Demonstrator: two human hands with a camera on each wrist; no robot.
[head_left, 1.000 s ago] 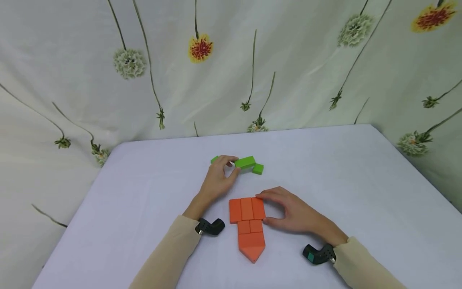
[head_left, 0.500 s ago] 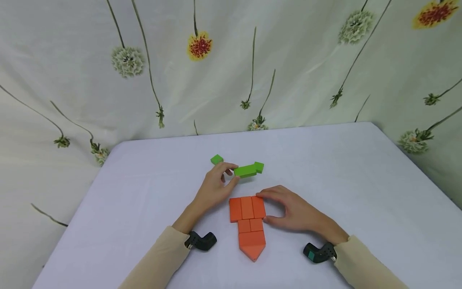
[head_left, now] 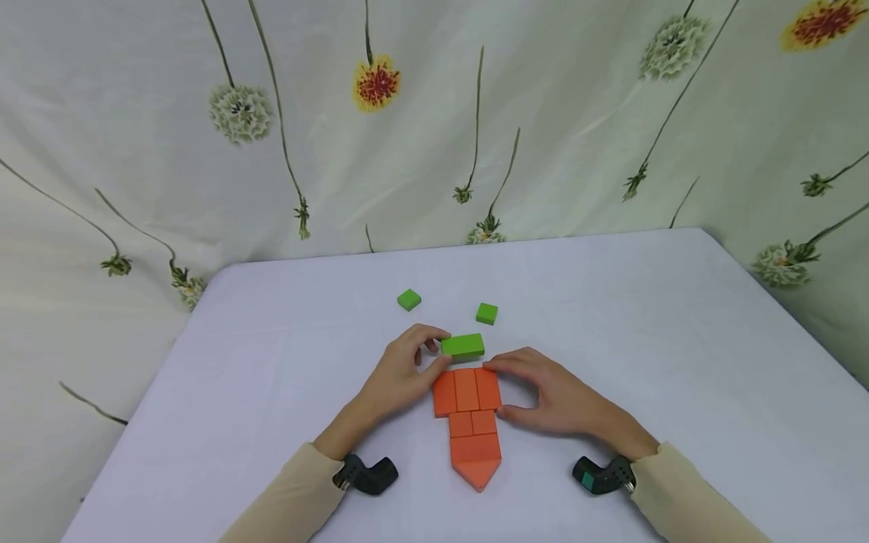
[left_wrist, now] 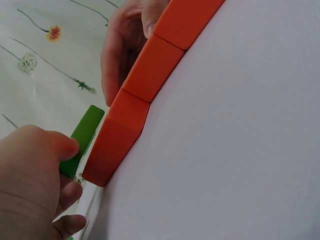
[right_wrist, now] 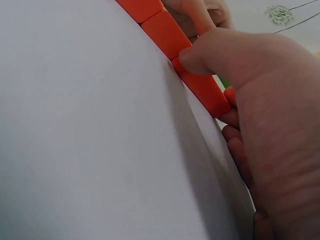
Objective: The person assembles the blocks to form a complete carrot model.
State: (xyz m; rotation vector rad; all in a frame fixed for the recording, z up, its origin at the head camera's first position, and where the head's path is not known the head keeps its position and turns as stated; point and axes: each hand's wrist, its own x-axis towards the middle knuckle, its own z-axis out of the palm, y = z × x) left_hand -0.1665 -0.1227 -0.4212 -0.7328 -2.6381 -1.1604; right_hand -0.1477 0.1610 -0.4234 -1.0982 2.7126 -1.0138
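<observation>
In the head view, my left hand pinches a green rectangular block by its left end, just behind the orange blocks. Its thumb is close to the top left corner of the orange arrangement. The orange blocks lie flat and fitted together, with a wide row at the back and a point at the front. My right hand holds the right block of the back row between thumb and index finger. The left wrist view shows the green block under the left thumb, next to the orange row.
Two small green blocks lie farther back, one at the left and one at the right. A white cloth covers the table. Behind it hangs a flower-print curtain.
My left hand has brought the green rectangular block toward me, from beside the small green blocks to just behind the orange ones. The right hand has stayed in place.
</observation>
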